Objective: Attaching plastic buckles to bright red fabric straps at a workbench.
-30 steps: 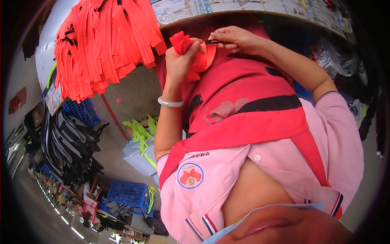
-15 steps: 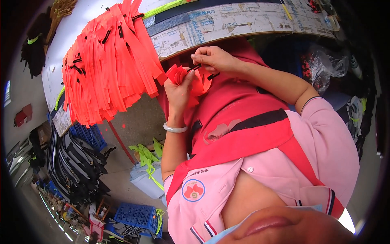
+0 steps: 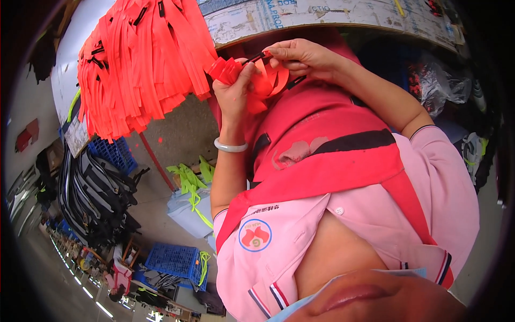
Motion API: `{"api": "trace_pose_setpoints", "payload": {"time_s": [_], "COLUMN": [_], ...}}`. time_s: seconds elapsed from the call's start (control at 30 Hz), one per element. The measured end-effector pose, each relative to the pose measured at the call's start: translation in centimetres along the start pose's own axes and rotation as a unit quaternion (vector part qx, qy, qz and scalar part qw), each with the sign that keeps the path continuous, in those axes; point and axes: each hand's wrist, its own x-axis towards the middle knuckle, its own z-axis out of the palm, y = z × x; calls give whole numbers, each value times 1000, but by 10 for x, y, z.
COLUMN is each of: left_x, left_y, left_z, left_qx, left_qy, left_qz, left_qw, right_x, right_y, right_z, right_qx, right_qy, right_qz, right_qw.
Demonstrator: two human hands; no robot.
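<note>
My left hand (image 3: 234, 92), with a pale bangle (image 3: 230, 145) at the wrist, is closed around a folded bunch of bright orange-red fabric strips (image 3: 226, 71). Loops of the bunch hang out to the right over my lap. My right hand (image 3: 304, 58) is closed in a pinch beside it, fingertips at the end of a small black strip (image 3: 256, 58) that spans to the left thumb. A bit of red shows at those fingertips. A second black piece (image 3: 296, 82) hangs just under the right hand. What lies inside the left palm is hidden.
A big heap of orange-red strips (image 3: 145, 70) with black tabs drapes over the table (image 3: 241, 24) edge at left. Below stand blue crates (image 3: 174, 263), dark strips (image 3: 94, 193) and yellow-green strips (image 3: 188, 180). A clear plastic bag (image 3: 437, 88) lies at right.
The view has shifted, so table and heap sit higher. My right hand has turned and drawn slightly away from the left, fingers more curled. The left keeps its hold on the bunch.
</note>
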Motion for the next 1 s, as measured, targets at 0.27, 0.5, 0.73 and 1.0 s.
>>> {"api": "trace_pose_setpoints", "payload": {"time_s": [0.27,0.5,0.73,1.0], "left_x": [-6,-4,-6,-8], "left_y": [-1,9,6,4], "left_z": [6,4,9,5], "left_qx": [18,13,2,66], "left_qy": [-16,16,-14,-31], "left_qz": [7,-23,-2,30], "left_qw": [1000,1000,1000,997], "right_x": [6,-4,-10,-11], "right_y": [-2,-33,-23,-18], "right_z": [11,21,36,47], "right_qx": [-8,-68,-284,-317], "right_qy": [4,-50,71,77], "right_qz": [-44,-103,-131,-135], "right_qw": [999,991,947,936]}}
